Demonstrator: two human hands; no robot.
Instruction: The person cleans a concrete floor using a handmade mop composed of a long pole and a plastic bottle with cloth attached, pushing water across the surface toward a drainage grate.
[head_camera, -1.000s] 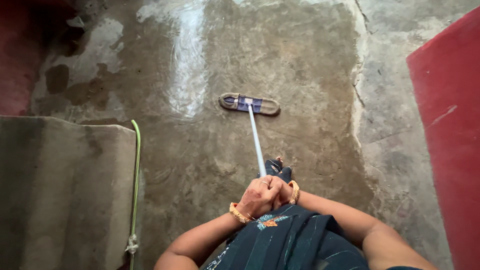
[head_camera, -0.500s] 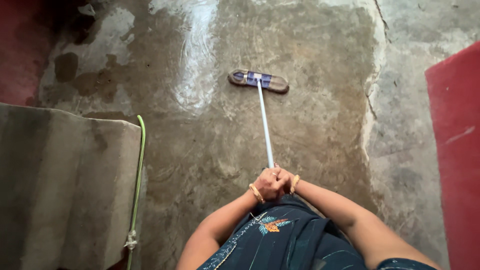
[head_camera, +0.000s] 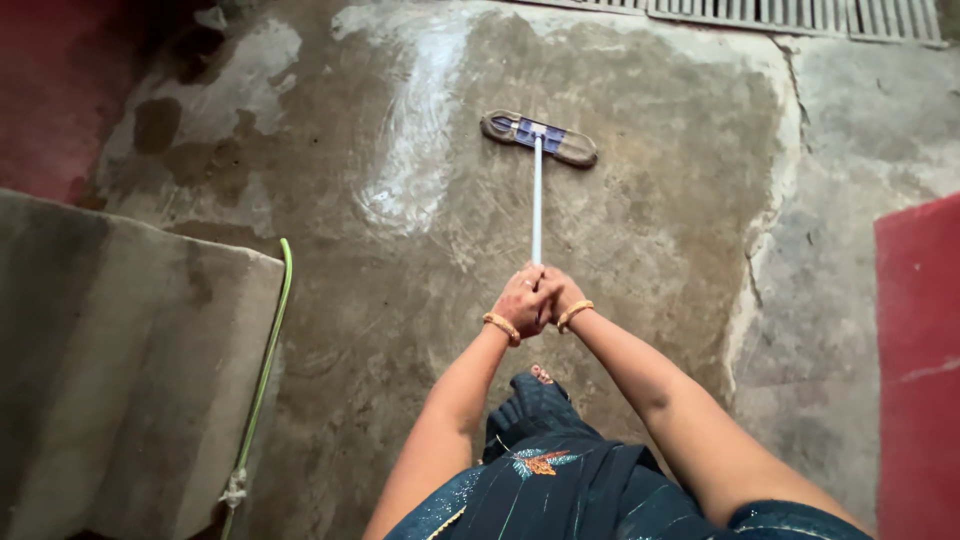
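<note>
A flat mop with a white pole and a blue-and-tan pad (head_camera: 537, 190) stretches straight ahead over the wet grey concrete floor (head_camera: 640, 220), its pad lying flat near the top of the view. The left hand (head_camera: 520, 300) and the right hand (head_camera: 560, 297) are both wrapped around the pole's near end, pressed together, arms extended; the right hand is partly hidden, so its exact grip is hard to read. Gold bangles circle both wrists. A green hose (head_camera: 262, 370) runs along the edge of a raised concrete slab (head_camera: 120, 360) on the left. A red mat (head_camera: 920, 360) lies at the right, and a metal grate (head_camera: 790, 14) crosses the top.
</note>
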